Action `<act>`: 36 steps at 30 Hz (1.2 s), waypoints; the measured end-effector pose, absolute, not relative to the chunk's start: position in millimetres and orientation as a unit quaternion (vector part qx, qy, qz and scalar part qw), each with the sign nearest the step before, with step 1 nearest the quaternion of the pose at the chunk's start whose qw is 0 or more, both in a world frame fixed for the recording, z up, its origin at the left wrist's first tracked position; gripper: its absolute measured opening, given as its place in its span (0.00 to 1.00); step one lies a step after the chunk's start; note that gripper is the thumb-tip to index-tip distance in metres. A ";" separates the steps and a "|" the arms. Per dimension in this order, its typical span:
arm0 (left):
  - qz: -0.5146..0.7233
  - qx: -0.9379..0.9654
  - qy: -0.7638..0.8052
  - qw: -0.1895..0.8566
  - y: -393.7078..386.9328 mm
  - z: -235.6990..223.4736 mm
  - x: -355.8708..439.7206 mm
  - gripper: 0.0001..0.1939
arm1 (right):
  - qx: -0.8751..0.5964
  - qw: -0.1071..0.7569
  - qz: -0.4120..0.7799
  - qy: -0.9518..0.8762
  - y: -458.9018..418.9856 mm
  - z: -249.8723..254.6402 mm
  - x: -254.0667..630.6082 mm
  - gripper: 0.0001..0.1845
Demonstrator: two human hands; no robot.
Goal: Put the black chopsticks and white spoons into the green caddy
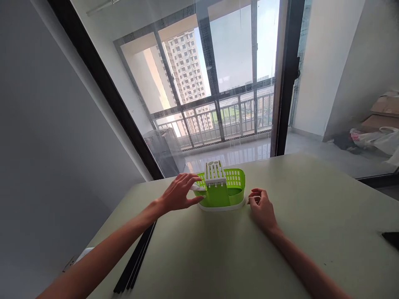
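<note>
A bright green plastic cutlery drainer (pixel 229 189) with a white base tray and a white slotted insert (pixel 214 172) stands on the pale table (pixel 237 253) near its far edge. My left hand (pixel 181 192) rests against the drainer's left side, fingers spread and touching its rim. My right hand (pixel 261 206) lies on the table just right of the drainer's base, fingers curled loosely inward, with nothing visible in them.
Several black chopsticks (pixel 137 259) lie under my left forearm near the table's left edge. A dark flat object (pixel 392 238) sits at the right edge. Beyond the table is a glass sliding door (pixel 218 83) and a balcony with boxes and bags (pixel 377 128).
</note>
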State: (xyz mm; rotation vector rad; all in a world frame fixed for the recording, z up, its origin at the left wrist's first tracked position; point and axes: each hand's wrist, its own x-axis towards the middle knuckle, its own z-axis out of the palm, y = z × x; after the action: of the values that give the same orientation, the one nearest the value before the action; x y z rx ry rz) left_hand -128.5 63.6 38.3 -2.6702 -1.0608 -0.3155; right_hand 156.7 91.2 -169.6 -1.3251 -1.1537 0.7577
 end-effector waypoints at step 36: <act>-0.079 -0.909 -0.394 0.111 120.0 30.5 -144.3 0.22 | -0.558 0.571 0.330 -0.503 92.5 -166.8 154.8 0.15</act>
State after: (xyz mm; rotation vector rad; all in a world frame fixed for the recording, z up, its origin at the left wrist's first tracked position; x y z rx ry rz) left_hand -144.3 120.0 30.5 -2.6698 -1.1562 -0.2325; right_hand 154.8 92.5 -166.8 -1.3094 -1.1808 0.7750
